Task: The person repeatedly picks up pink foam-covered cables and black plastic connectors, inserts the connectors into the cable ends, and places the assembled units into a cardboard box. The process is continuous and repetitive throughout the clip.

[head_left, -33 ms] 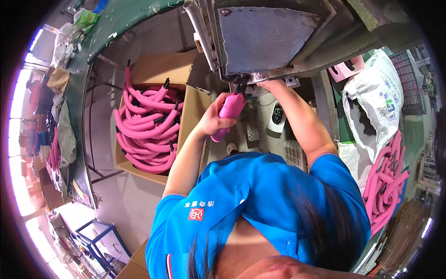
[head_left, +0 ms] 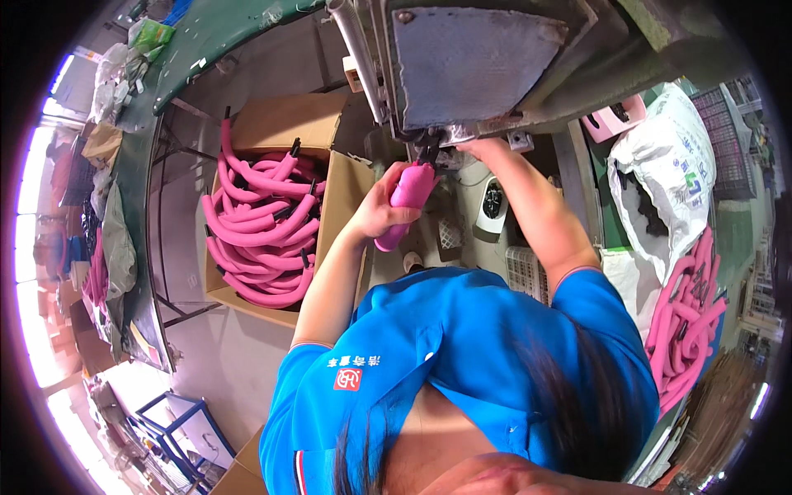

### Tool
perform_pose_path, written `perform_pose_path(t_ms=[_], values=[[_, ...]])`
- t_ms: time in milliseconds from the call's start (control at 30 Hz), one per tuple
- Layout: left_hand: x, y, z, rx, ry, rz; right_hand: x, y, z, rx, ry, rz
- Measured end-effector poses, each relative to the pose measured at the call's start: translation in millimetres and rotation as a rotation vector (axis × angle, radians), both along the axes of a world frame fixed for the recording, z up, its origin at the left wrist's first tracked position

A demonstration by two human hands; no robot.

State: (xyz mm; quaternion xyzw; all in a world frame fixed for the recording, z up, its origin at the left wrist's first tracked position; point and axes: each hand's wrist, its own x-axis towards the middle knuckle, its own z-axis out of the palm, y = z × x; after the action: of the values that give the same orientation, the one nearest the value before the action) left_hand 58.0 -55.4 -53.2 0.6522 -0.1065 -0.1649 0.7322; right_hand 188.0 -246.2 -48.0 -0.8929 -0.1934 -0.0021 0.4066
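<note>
My left hand is closed around a pink foam-covered tube, its fingers wrapped over the side and the thumb across the near part. The tube's far end, with a black piece at it, meets the underside of a heavy metal machine. My right hand reaches up to the machine's lower edge, right of the black piece. Its fingers are hidden under the metal, so what they touch does not show.
Left stands an open cardboard box full of curved pink tubes with black ends. Right are a white woven sack and more pink tubes. Below the machine sit a white container of black parts and a plastic crate. A green-topped table runs along the left.
</note>
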Motion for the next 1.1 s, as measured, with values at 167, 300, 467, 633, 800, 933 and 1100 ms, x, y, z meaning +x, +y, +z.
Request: perform_pose_path(t_ms=[167,300,467,633,800,933,1100], values=[[3.3,8.2,-0.4,0.024,0.017,-0.037,38.4,-10.5,-54.2,0.056,0.296,-0.064],[8.1,3.4,2.9,0.048,0.031,-0.060,76.7,-23.2,-155.7,-0.006,0.222,-0.105],[0.0,9.9,5.8,0.076,0.072,-0.019,68.4,-1.5,-195.9,-0.067,0.234,-0.107],[0.5,4.2,6.0,0.060,0.063,-0.038,59.6,-7.0,-180.7,-0.094,0.250,-0.157],[1.9,4.0,13.4,0.057,0.111,-0.044,68.9,-7.4,-175.8,-0.109,0.245,-0.170],[6.4,4.3,18.1,0.017,0.042,-0.081,71.5,-16.0,-178.3,-0.201,0.207,-0.221],[-0.8,19.2,38.4,0.040,0.040,-0.115,56.9,-12.4,-147.1,-0.306,0.090,-0.130]])
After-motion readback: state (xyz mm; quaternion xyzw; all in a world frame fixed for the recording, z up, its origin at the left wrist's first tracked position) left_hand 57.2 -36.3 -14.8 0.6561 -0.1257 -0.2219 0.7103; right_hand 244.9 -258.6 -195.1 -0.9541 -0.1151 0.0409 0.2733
